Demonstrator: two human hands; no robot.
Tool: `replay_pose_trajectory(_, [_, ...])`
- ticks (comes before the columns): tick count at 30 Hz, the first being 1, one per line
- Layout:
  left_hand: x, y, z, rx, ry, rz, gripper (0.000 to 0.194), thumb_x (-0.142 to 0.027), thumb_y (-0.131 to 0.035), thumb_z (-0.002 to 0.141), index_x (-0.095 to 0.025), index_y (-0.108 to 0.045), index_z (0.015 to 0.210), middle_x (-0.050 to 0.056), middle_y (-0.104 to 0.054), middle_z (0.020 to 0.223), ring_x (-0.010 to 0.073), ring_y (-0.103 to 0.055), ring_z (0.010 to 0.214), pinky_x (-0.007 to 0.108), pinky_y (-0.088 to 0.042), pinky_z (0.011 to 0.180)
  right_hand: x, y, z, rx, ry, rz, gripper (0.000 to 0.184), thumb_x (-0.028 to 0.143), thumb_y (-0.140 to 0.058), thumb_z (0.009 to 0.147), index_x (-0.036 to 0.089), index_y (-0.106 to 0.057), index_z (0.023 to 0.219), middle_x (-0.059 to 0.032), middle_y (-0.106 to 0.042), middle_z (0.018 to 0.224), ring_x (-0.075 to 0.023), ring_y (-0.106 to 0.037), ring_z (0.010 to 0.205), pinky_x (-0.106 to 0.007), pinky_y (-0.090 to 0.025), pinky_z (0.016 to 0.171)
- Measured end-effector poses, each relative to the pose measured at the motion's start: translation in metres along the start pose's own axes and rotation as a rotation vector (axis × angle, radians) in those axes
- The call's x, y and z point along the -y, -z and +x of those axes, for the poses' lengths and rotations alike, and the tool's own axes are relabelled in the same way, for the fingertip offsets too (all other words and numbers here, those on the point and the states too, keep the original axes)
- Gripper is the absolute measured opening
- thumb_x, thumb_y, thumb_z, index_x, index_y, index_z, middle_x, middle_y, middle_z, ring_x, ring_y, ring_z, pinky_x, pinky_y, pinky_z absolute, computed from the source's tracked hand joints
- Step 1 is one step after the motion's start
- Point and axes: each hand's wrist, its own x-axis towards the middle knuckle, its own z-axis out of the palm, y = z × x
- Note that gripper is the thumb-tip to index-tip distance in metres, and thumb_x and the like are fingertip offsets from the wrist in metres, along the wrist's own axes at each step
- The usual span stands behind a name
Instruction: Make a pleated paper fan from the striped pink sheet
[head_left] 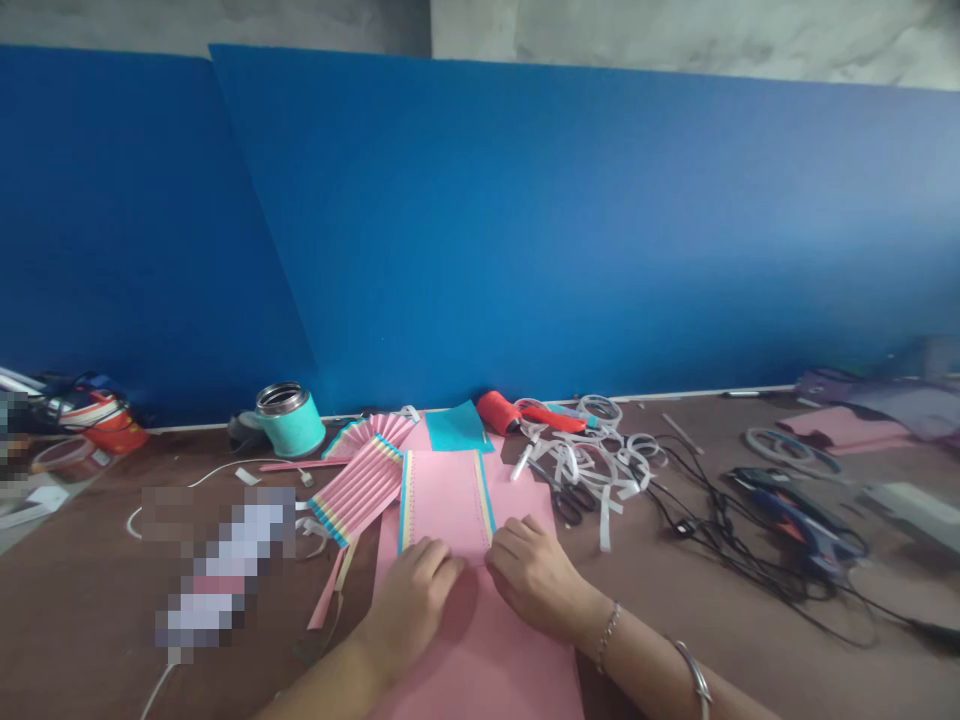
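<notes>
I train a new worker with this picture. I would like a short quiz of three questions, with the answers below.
1. True or false: the blue-green cup stands open.
2. Choose: the left hand and right hand are at the near edge of
A) a white cable
B) pink paper with striped sides
C) a red roll
3. Fill in: the scissors lie nearer to the ____ hand.

Key: 1. True; 2. B; 3. right
</notes>
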Motion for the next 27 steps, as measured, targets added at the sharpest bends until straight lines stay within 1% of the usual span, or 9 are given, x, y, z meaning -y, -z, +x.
replay_pose_trajectory(2, [0.007,0.005,-0.005,0.044,0.055,0.005,0.024,-0.003,-0.047,0.085,-0.019,-0.063,0.091,0.003,-0.061,0.084,0.02,-0.057,0.081,0.032,-0.048,0.071,-0.002,-0.002,-0.002,0.026,0.008,-0.015,0.018,0.011,-0.05,0.087,0.018,-0.054,0.071,-0.0034,-0.057,0.073,-0.0171,-0.044,0.07,-0.033,-0.027,0.065])
replay_pose_trajectory(5, [0.019,0.012,-0.013,0.027,0.146,-0.01,0.02,-0.006,-0.05,0.084,-0.02,-0.063,0.088,0.004,-0.064,0.086,0.0214,-0.06,0.084,0.033,-0.048,0.073,-0.007,-0.003,-0.002,0.061,-0.008,0.0,0.019,0.013,-0.05,0.089,0.018,-0.056,0.072,-0.0035,-0.058,0.075,-0.0168,-0.046,0.071,-0.032,-0.028,0.065])
replay_pose_trajectory(8, [0.028,0.018,-0.018,0.011,0.166,-0.051,0.013,-0.011,-0.052,0.085,-0.02,-0.062,0.083,0.003,-0.066,0.086,0.0213,-0.061,0.083,0.032,-0.047,0.072,-0.011,-0.002,-0.003,0.083,-0.049,0.067,0.016,0.02,-0.053,0.09,0.018,-0.058,0.074,-0.0037,-0.059,0.076,-0.0174,-0.048,0.073,-0.031,-0.031,0.066])
replay_pose_trajectory(11, [0.031,0.024,-0.019,0.014,0.179,-0.122,0.013,-0.01,-0.055,0.083,-0.021,-0.061,0.078,0.002,-0.066,0.083,0.0203,-0.062,0.082,0.031,-0.046,0.072,-0.015,0.0,-0.004,0.087,-0.11,0.196,0.017,0.025,-0.055,0.09,0.018,-0.058,0.074,-0.0034,-0.058,0.076,-0.0178,-0.05,0.075,-0.03,-0.036,0.067])
replay_pose_trajectory(14, [0.031,0.027,-0.017,0.02,0.191,-0.194,0.015,-0.008,-0.056,0.082,-0.021,-0.062,0.078,0.001,-0.065,0.082,0.0186,-0.062,0.082,0.029,-0.045,0.072,-0.018,0.001,-0.006,0.068,-0.174,0.394,0.017,0.022,-0.055,0.09,0.018,-0.058,0.073,-0.0034,-0.057,0.077,-0.0173,-0.051,0.077,-0.029,-0.041,0.069])
replay_pose_trajectory(17, [0.032,0.028,-0.017,0.045,0.221,-0.195,0.015,-0.009,-0.056,0.083,-0.022,-0.064,0.079,0.001,-0.065,0.083,0.0192,-0.061,0.083,0.031,-0.043,0.074,-0.02,0.002,-0.007,0.05,-0.231,0.543,0.019,0.017,-0.054,0.089,0.018,-0.059,0.071,-0.0037,-0.057,0.079,-0.0167,-0.053,0.078,-0.028,-0.044,0.069])
replay_pose_trajectory(21, [0.035,0.026,-0.019,0.069,0.275,-0.183,0.012,-0.015,-0.056,0.085,-0.021,-0.062,0.077,0.002,-0.062,0.084,0.0211,-0.058,0.086,0.034,-0.042,0.076,-0.019,0.002,-0.004,0.042,-0.334,0.616,0.023,0.01,-0.054,0.086,0.018,-0.055,0.065,-0.0027,-0.054,0.079,-0.0156,-0.053,0.077,-0.028,-0.045,0.069])
replay_pose_trajectory(27, [0.04,0.025,-0.019,0.101,0.336,-0.211,0.012,-0.016,-0.055,0.084,-0.019,-0.059,0.073,0.004,-0.059,0.087,0.0222,-0.056,0.087,0.036,-0.042,0.078,-0.019,-0.005,-0.002,0.04,-0.446,0.648,0.021,0.002,-0.054,0.075,0.018,-0.051,0.061,-0.0024,-0.052,0.078,-0.0162,-0.053,0.077,-0.028,-0.044,0.07])
